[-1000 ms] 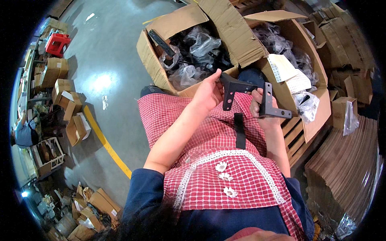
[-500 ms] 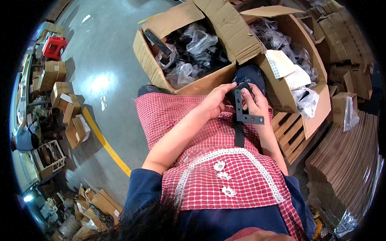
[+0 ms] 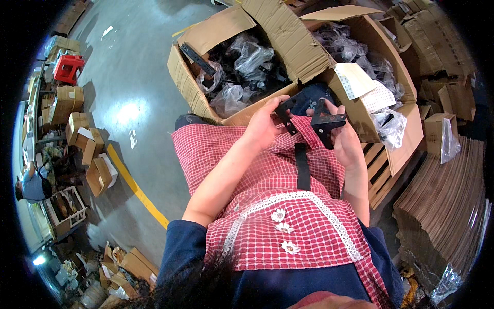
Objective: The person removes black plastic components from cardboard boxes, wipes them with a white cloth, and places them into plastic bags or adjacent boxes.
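Note:
In front of my lap, my left hand grips a small black bracket with holes, pinched between thumb and fingers. My right hand is closed around a black angle bracket, its holed arm sticking out to the right. The two pieces are held apart, with red checked apron cloth between them. Beyond my hands stands an open cardboard box with clear plastic bags and black metal parts inside. A long black perforated bar leans on its left flap.
A second open box at right holds bagged parts and dotted white sheets; a wooden pallet lies beneath. Flattened cardboard is stacked at far right. On the left are a yellow floor line, small cartons, a red stool and a person.
My hands, close together on the brackets before, have moved apart. Each now holds its own black piece, and the right one's angle bracket has been turned and raised.

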Motion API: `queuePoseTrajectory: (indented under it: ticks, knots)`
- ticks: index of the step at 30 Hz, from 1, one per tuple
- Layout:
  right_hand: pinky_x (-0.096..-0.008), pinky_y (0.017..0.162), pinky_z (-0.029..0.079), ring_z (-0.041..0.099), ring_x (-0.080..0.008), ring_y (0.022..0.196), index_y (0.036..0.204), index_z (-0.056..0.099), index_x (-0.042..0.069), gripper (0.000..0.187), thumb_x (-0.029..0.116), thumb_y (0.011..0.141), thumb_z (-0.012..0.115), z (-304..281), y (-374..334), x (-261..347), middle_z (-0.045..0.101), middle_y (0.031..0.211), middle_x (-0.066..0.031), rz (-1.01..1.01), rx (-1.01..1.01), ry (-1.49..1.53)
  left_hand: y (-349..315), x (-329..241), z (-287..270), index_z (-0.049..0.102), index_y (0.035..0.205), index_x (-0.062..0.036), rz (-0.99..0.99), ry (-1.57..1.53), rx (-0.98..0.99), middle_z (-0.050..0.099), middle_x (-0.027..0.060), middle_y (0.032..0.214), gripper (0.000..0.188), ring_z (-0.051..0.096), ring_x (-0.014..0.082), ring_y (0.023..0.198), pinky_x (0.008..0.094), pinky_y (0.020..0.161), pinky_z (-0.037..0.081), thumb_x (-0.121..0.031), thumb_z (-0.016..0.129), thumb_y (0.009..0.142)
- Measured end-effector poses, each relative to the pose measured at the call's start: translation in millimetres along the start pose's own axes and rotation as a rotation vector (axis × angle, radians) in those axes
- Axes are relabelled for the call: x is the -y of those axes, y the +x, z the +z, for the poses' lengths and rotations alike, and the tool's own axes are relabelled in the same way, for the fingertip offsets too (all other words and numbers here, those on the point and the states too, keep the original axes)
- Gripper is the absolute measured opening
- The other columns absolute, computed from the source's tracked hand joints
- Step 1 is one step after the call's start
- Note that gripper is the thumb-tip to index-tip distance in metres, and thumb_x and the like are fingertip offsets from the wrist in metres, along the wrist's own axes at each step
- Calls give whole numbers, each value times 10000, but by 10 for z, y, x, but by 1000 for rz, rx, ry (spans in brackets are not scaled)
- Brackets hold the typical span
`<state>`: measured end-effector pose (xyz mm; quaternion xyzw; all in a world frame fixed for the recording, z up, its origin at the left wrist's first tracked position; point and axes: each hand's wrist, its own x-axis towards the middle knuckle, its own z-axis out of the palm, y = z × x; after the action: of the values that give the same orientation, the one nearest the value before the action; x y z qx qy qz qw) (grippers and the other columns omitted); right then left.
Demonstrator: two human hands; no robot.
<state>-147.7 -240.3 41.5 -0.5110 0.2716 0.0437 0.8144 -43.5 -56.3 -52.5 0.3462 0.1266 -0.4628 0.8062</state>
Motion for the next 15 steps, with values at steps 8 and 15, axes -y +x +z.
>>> queuePoseTrajectory:
  ticks: [8,15]
  knots:
    - [-277,904,493,615,-156,1056,1372,462,39,443,279,1007,541,-68,18,-32,648,1180,-135,-80,21,183,-178,-96,197,523,1337,-117,-64,-23,86,577,67,1098,351,548,189,998,476,869,533,-280,448,1035]
    - [-250,713,553,656,-154,874,1129,590,4,283,243,977,577,-432,151,-166,666,1082,-138,-160,177,238,-247,-170,267,441,1399,-37,-110,-32,253,584,113,1208,411,608,231,1062,473,893,546,-167,469,1010]
